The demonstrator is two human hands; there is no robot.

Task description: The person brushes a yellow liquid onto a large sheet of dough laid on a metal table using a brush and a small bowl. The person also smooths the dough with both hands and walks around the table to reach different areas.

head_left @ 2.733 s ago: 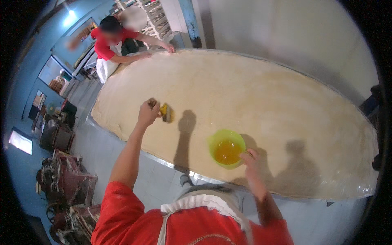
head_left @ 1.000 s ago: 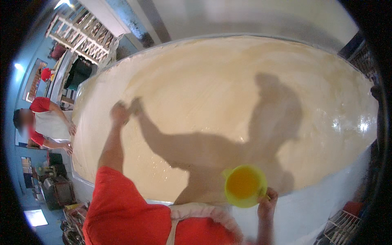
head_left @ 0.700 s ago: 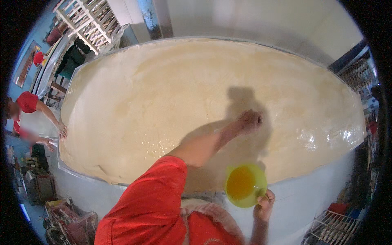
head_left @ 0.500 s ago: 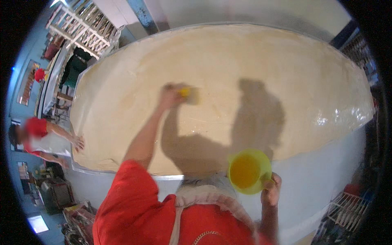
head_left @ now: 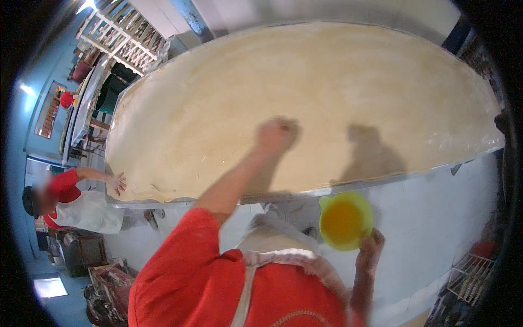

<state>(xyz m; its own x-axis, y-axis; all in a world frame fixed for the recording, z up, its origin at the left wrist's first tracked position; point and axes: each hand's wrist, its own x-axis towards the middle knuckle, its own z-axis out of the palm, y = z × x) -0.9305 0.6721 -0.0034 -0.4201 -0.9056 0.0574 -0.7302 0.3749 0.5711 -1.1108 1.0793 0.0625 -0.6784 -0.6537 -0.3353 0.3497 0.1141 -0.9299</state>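
A huge pale sheet of dough (head_left: 338,76) covers a long metal table (head_left: 381,181). My left hand (head_left: 277,133) reaches out over the sheet's near middle; it is blurred, fingers curled into a fist low over the dough, and the small yellow brush it held earlier does not show now. Below the table's front edge, my right hand (head_left: 370,248) grips the rim of a yellow-green bowl (head_left: 344,220) with orange-yellow liquid in it. The bowl is held level, off the table.
A person in red with a white apron (head_left: 65,199) stands at the table's left end, one hand (head_left: 117,182) on the dough's edge. Shelving (head_left: 128,32) stands at the far left, a wire rack (head_left: 471,275) at lower right, and machinery (head_left: 103,283) at lower left.
My left hand has swept across the dough, left, right, left, and now sits near the middle. The bowl left the table after the first frame and stays held below its edge.
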